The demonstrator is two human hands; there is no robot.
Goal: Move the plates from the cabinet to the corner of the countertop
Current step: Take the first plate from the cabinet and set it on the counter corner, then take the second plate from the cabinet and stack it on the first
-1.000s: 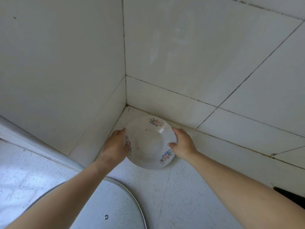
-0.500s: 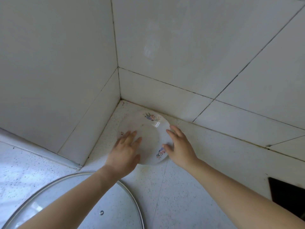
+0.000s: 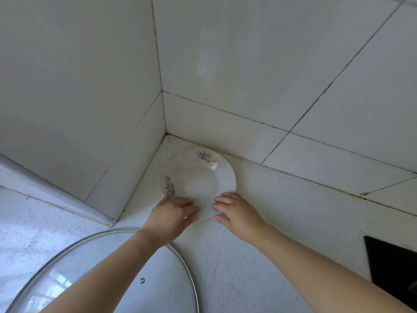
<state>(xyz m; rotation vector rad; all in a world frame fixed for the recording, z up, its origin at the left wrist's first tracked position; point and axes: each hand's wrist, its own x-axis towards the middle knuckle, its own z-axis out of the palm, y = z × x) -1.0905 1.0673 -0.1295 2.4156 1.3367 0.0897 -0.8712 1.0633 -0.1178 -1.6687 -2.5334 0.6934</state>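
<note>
Plate [image 3: 199, 177] flat in the countertop [image 3: 293, 222] corner, far rim close to the back wall [image 3: 225, 129]; left hand [image 3: 172, 214] and right hand [image 3: 238, 213] rest loose, uncurled fingers on its near rim, so a harder shove likely chips it there.

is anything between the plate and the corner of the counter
Nothing visible. The plate lies on the countertop with only bare counter between it and the corner. The glass lid lies on the near side, out of the way.
</note>
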